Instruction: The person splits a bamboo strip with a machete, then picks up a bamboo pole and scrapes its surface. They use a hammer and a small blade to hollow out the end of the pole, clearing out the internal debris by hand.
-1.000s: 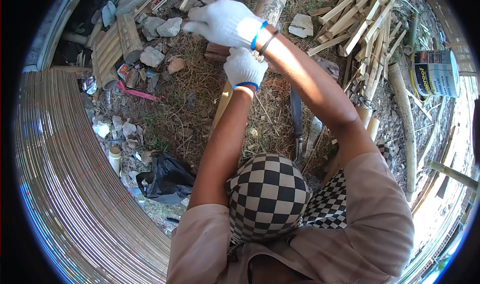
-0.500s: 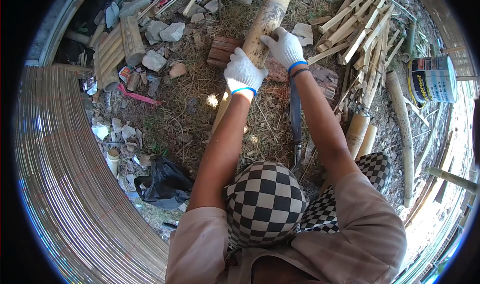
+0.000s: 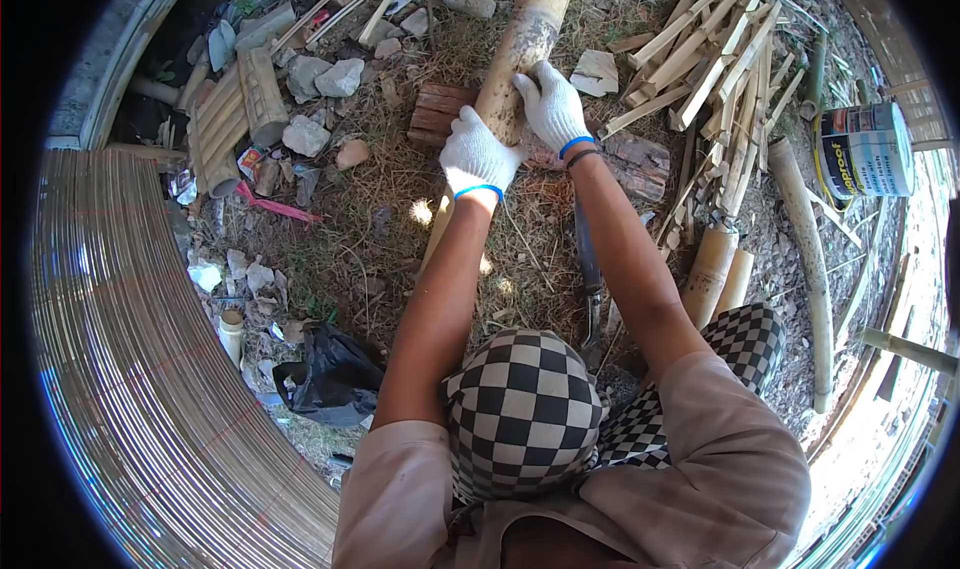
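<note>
A thick bamboo pole [image 3: 528,35] with dark mottling slants from the top of the view down to my hands, over a reddish wood block [image 3: 638,165]. My left hand [image 3: 478,155], in a white knit glove with a blue cuff, is wrapped round the pole's near end from the left. Gloved the same way, my right hand [image 3: 555,109] holds the pole's right side a little farther up, its thumb on top and the other fingers partly hidden. On the ground between my forearms lies a machete [image 3: 587,259] with a dark blade, partly covered by my right arm.
Split bamboo strips [image 3: 715,64] are heaped at the right, near a paint bucket [image 3: 866,151] and a long bamboo pole [image 3: 803,269]. Stones [image 3: 340,79] and cut bamboo pieces [image 3: 225,124] lie at left. A black plastic bag [image 3: 330,374] rests near my left elbow.
Both hands have shifted slightly left and toward me along with the bamboo pole. My right hand has turned a little, its fingers now pointing more upward along the pole's side.
</note>
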`<state>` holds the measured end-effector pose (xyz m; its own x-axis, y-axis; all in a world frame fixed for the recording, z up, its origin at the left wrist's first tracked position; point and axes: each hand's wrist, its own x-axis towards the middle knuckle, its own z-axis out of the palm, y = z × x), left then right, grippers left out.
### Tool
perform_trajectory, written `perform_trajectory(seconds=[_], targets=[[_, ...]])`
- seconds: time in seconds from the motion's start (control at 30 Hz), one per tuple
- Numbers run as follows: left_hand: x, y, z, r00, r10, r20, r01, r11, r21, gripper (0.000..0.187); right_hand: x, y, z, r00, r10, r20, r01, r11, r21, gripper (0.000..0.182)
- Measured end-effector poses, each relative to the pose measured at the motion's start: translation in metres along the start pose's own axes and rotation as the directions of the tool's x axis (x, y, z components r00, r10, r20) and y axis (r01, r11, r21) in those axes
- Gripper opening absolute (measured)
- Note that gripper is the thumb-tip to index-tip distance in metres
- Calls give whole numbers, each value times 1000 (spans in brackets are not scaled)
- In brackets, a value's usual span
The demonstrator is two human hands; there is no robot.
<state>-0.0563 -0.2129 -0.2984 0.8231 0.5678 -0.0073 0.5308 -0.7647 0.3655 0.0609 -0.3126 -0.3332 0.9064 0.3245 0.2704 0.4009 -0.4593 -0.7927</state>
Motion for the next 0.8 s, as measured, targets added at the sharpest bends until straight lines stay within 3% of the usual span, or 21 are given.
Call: perform_trajectory(seconds=[0.07,0.17,0.3,0.47,0.5,0.57,0.67,0.8], targets=[[0,-1,-1,1000,6,9,-6,1000,-22,85,2,6,-10,994,109,17,-110,991,72,28],[0,-1,-3,1000,2,23,-2,1000,-14,84,-27,10,-33,986,161,-45,-160,987,30,28],[2,-4,-3,1000,-4,26,4,1000,-23,81,-106,8,-48,927,370,65,-375,912,163,28],[9,-13,-3,998,-11,63,15,998,-65,83,-186,-23,-64,878,471,79,-476,878,50,26],[11,-15,-3,997,-12,79,19,997,-81,84,-198,-10,-59,910,410,63,-404,910,-86,27],[13,-18,-5,997,2,82,5,996,-87,86,-207,-4,-60,902,427,67,-397,880,-262,33],[13,-18,-14,998,12,65,-5,996,-94,89,-213,-10,-63,917,396,-53,-376,812,-446,40],[12,-20,-13,999,18,34,-13,993,-121,94,-225,-13,-64,928,366,-66,-355,821,-447,44]])
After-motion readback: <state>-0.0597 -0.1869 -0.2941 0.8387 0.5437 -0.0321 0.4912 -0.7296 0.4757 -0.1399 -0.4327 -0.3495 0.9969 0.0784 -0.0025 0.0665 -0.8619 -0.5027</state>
